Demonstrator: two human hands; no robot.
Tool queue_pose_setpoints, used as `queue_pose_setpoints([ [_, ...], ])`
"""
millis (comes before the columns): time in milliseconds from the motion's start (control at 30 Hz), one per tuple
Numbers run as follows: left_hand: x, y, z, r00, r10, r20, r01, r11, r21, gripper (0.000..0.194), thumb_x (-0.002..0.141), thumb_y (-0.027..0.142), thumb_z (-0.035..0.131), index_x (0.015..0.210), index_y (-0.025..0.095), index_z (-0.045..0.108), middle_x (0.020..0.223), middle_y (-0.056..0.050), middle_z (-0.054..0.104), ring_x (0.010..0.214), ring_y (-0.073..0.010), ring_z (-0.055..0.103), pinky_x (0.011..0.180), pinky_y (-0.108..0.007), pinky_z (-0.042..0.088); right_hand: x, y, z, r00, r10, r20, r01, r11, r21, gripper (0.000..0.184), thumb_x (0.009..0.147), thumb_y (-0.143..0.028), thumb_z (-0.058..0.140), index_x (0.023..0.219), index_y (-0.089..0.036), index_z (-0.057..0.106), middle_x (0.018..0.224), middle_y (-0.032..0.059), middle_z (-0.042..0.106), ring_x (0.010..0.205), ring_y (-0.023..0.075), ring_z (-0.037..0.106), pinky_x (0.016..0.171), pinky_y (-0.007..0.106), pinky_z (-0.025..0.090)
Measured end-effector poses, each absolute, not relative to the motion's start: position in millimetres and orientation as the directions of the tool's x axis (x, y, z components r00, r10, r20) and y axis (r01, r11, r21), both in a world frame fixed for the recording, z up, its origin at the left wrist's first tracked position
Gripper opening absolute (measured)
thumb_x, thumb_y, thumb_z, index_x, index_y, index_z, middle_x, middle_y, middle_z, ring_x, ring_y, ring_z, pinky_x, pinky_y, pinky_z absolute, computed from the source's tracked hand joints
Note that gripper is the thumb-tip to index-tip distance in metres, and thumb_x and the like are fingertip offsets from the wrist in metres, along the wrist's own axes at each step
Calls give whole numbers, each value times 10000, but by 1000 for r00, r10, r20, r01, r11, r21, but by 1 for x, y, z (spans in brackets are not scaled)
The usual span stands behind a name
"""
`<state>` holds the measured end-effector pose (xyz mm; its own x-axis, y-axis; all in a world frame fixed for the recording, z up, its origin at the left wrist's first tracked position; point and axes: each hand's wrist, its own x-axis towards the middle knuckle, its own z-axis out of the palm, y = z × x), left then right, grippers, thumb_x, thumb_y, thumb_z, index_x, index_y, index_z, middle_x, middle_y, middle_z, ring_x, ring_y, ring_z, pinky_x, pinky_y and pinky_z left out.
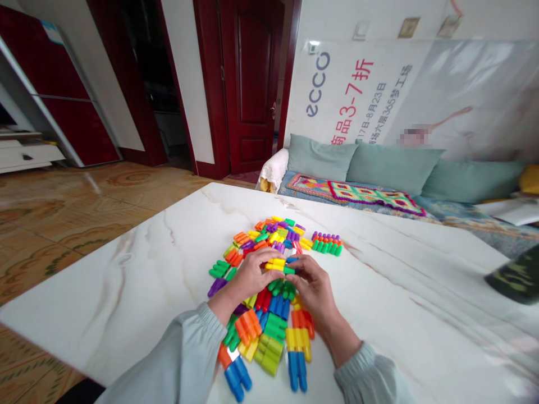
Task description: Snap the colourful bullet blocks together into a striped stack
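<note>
Several ribbed, glossy plastic blocks in yellow, green and blue (276,265), at frame centre, pinched by left hand (248,273) at the yellow end, right hand (314,283) at the other; probably light, stiff, slightly slippery; best gripped by the sides.

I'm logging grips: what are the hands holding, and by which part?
Toy blocks: the left hand grips the yellow end, the right hand the green-and-blue end.
</note>
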<state>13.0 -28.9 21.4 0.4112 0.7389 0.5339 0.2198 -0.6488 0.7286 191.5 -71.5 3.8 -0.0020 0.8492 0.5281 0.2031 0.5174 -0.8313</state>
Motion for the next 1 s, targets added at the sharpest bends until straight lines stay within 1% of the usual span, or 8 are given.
queue_pose_setpoints([
  [100, 6, -23, 21, 361, 758, 543, 223, -636, 739, 234, 767, 228, 724, 997, 183, 733, 1040, -86, 724, 996, -225, 667, 924, -347, 523, 200, -71, 4, 26, 845, 535, 238, 515, -824, 103, 812, -286, 701, 888, -218, 687, 1061, 71, 632, 949, 203, 641, 738, 298, 561],
  [233, -10, -7, 17, 92, 853, 514, 192, -522, 831, 270, 794, 271, 677, 1034, 150, 704, 1063, -96, 714, 983, -230, 672, 874, -338, 541, 219, -65, -1, 281, 792, 543, 250, 486, -838, 170, 797, -345, 718, 894, -214, 668, 1068, 75, 640, 973, 219, 638, 785, 349, 559],
  [300, -13, -2, 14, 66, 868, 492, 154, -496, 855, 304, 795, 301, 680, 1055, 145, 693, 1082, -100, 705, 985, -230, 671, 858, -329, 544, 225, -62, -6, 363, 767, 529, 260, 461, -848, 221, 785, -377, 728, 910, -206, 666, 1062, 75, 645, 932, 209, 642, 776, 352, 556],
  [367, -11, -1, 11, 110, 870, 481, 146, -493, 858, 327, 772, 316, 711, 1053, 149, 695, 1088, -98, 702, 995, -232, 667, 873, -329, 538, 228, -59, -10, 389, 767, 510, 305, 415, -857, 260, 781, -408, 727, 920, -196, 670, 1012, 70, 659, 829, 182, 636, 721, 330, 549],
  [500, -5, -5, 9, 164, 879, 447, 150, -470, 870, 371, 762, 349, 736, 1076, 158, 689, 1069, -93, 707, 987, -230, 666, 877, -335, 533, 226, -58, -16, 367, 803, 469, 420, 307, -854, 325, 776, -473, 710, 896, -171, 686, 840, 54, 682, 643, 144, 571, 606, 298, 513],
  [667, -3, -8, 13, 199, 880, 432, 161, -464, 871, 366, 761, 351, 743, 1066, 155, 691, 1061, -92, 706, 969, -222, 666, 853, -312, 534, 224, -59, -16, 329, 822, 465, 461, 290, -838, 351, 782, -493, 692, 896, -161, 698, 767, 53, 687, 584, 141, 551, 548, 291, 489],
  [867, 1, -9, 12, 223, 900, 375, 90, -402, 911, 399, 736, 324, 758, 1078, 145, 660, 1035, -85, 700, 918, -209, 672, 799, -291, 541, 220, -59, -16, 194, 875, 443, 478, 310, -822, 273, 795, -416, 676, 926, -179, 709, 927, 83, 724, 718, 189, 653, 681, 342, 550],
  [1000, 3, -12, 12, 247, 906, 342, 68, -369, 927, 410, 708, 274, 763, 1069, 142, 620, 1005, -69, 687, 880, -191, 664, 769, -281, 538, 217, -59, -18, 56, 896, 440, 503, 355, -788, 194, 788, -345, 665, 911, -214, 738, 1090, 93, 704, 954, 241, 672, 815, 385, 557],
])
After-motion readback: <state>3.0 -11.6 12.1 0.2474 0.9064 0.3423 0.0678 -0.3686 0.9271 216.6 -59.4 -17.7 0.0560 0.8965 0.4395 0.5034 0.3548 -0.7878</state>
